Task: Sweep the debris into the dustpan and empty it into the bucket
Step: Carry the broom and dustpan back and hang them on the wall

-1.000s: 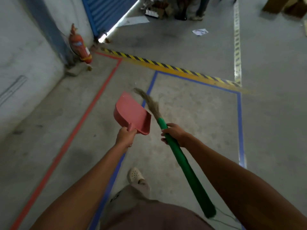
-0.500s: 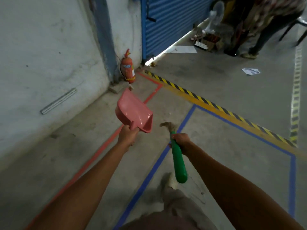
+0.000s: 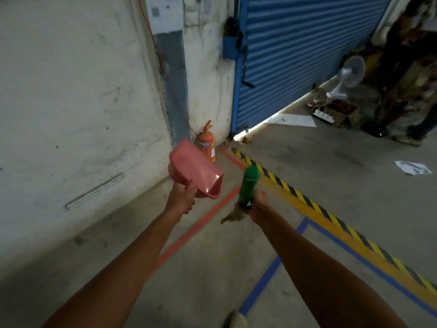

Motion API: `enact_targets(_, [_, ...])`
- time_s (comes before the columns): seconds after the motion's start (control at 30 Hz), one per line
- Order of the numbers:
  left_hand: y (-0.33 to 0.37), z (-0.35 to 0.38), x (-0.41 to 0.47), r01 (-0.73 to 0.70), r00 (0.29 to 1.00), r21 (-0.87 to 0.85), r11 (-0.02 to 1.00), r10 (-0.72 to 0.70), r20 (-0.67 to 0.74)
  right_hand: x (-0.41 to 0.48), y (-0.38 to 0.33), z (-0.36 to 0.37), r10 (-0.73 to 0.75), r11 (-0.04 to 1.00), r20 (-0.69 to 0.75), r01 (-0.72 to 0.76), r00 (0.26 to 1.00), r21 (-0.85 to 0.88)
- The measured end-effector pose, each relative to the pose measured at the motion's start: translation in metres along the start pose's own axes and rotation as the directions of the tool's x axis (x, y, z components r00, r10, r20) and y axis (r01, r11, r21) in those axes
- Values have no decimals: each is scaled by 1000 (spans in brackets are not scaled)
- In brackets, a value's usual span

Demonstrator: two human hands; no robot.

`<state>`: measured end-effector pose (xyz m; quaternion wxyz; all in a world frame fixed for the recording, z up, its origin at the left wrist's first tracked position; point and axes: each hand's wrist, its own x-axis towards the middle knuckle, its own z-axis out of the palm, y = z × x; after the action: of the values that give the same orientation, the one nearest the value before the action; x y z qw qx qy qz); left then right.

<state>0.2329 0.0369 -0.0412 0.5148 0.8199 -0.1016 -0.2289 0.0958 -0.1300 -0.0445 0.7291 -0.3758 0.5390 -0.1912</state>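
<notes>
My left hand (image 3: 183,197) grips the handle of a pink plastic dustpan (image 3: 194,170), held up in the air with its mouth tilted to the right. My right hand (image 3: 259,204) grips a broom by its green handle (image 3: 248,183). The handle's end points up and away from me, and the brown bristles (image 3: 233,216) hang down to the left below my fist. Debris inside the dustpan cannot be made out. No bucket is in view.
A white wall runs along the left, with a red fire extinguisher (image 3: 207,144) in the corner beside a blue roller shutter (image 3: 302,50). Red, blue and yellow-black tape lines (image 3: 307,202) cross the concrete floor. A fan (image 3: 347,76), boxes, paper (image 3: 412,167) and a person's legs are at the far right.
The view has swung up and left toward the wall corner. My right hand has flipped the broom, so the handle end points away and the bristles hang down. The dustpan stays raised.
</notes>
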Motion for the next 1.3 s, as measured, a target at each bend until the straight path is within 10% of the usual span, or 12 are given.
enact_targets(0.33, [163,-12,191,-142,988,240,960,153,-27,104,-144,136,-247,873,350,364,904,-325])
enact_targets(0.6, [285,-41,324,-396,857,95,913,404,-318,176,-262,237,-649,314,374,681,662,-661])
enact_targets(0.83, [390,-18,413,-561,754,-29,827,496,-431,212,-386,295,-742,95,422,705,521,-703])
enact_targets(1.07, [496,21,486,-641,703,-25,767,573,-421,256,-497,331,-836,330,322,877,444,-350])
enact_targets(1.3, [603,37,528,-687,638,-29,726,584,-503,296,-609,348,-807,294,491,944,329,-150])
